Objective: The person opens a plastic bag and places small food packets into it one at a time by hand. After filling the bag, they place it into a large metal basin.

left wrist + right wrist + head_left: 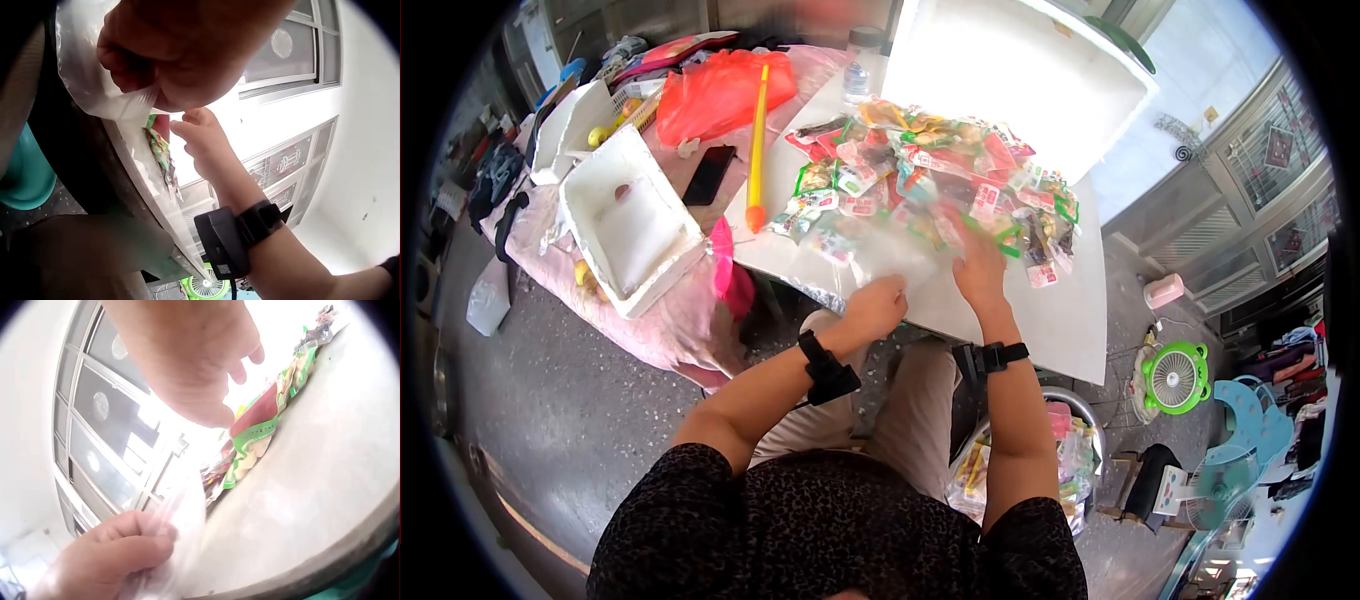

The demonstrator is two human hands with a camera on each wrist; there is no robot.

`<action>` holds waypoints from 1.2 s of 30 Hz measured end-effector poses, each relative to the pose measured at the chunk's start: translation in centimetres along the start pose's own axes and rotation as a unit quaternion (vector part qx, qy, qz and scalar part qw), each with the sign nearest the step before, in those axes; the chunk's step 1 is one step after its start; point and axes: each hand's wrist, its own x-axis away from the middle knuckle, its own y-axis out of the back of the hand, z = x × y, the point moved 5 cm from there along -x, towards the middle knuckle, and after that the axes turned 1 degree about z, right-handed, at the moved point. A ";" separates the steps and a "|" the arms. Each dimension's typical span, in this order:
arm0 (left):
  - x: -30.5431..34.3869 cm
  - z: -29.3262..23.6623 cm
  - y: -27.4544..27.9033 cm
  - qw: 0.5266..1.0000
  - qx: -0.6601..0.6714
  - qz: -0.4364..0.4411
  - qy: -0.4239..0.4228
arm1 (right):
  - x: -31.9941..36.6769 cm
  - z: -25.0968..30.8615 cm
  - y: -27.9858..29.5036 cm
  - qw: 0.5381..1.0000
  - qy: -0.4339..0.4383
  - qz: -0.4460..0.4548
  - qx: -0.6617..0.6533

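My left hand [878, 306] grips the edge of a clear plastic bag [81, 69] near the table's front edge. In the right wrist view, the bag hangs from that hand's thumb and fingers. My right hand [980, 270] reaches over the near side of a pile of small snack packets [945, 150]. Its fingers are spread and bent slightly, and the thumb is right beside a green-edged packet [256, 434] with pale pieces inside. Several packets show blurred around the bag in the head view.
A large white foam box [1010, 70] stands behind the pile. To the left are a yellow stick [757, 150], a phone [709, 175], a red bag [720, 95] and a smaller foam box [632, 225]. A basin of packets [1090, 420] sits below, right of my legs.
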 end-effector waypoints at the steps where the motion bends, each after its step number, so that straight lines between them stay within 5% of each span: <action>1: 0.1 -0.3 -0.2 1.000 -0.004 0.007 0.000 | -0.3 -0.4 -0.7 0.999 0.007 -0.001 0.046; 8: 0.0 -1.0 -0.7 0.997 -0.040 0.054 0.026 | -1.6 -3.3 -4.1 0.978 -0.018 0.148 0.149; 11: -0.2 -0.8 -0.7 0.999 -0.023 0.033 0.021 | -0.6 -4.0 -2.1 0.999 -0.010 0.051 0.006; 14: -0.5 -0.8 -1.1 1.000 -0.015 0.018 0.019 | 2.1 -4.5 1.9 0.969 -0.147 -0.005 -0.198; 15: -0.6 -0.9 -1.3 1.000 -0.013 0.017 0.021 | 3.3 -4.7 2.7 0.916 -0.212 -0.032 -0.340; 17: -1.0 -0.9 -1.9 0.999 -0.001 0.030 0.038 | 6.1 -4.6 3.7 0.734 -0.323 -0.087 -0.592; 20: -1.5 -1.1 -2.7 0.998 0.025 0.031 0.040 | 9.2 -3.6 5.4 0.603 -0.357 -0.139 -0.700; 24: -1.8 -1.2 -3.5 0.997 0.060 0.042 0.033 | 11.1 -1.9 7.1 0.523 -0.367 -0.166 -0.751; 30: -2.0 -2.1 -4.1 0.995 0.069 0.071 -0.030 | 13.6 -3.7 3.2 0.539 -0.373 -0.132 -0.743; 33: -2.4 -0.2 -5.2 0.974 0.197 0.106 0.034 | 14.0 -3.8 3.5 0.571 -0.377 -0.125 -0.719; 36: -2.2 -1.0 -4.3 0.979 0.170 0.104 0.034 | 14.6 -3.7 3.3 0.572 -0.387 -0.117 -0.714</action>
